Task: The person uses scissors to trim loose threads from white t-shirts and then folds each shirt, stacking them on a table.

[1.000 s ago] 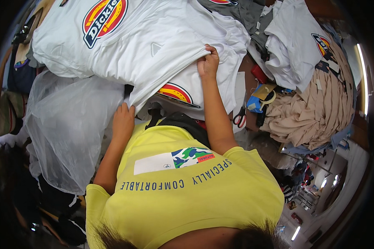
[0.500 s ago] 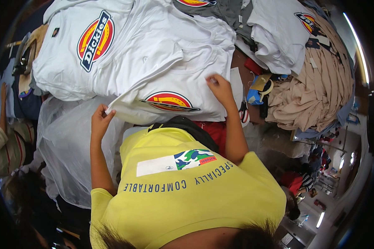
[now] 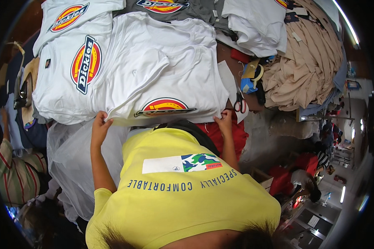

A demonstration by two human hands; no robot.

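Note:
A white T-shirt with a red and yellow printed badge lies spread in front of me, its lower part hanging over the near table edge. My left hand pinches its near left corner between thumb and fingers. At the near right corner, my right hand has its fingers closed on the same cloth. The badge bends where the cloth drops toward me. Immediately left lies another white T-shirt with the same kind of badge, showing a small dark neck label.
Right of the shirt are scissors, a tape roll and a heap of beige garments. Grey shirts lie at the back. Clear plastic sheeting hangs at near left. A person in a striped top is beyond it.
My right hand has come down from above the shirt to its near right corner and closed on it. My left hand keeps its corner. The view has shifted slightly.

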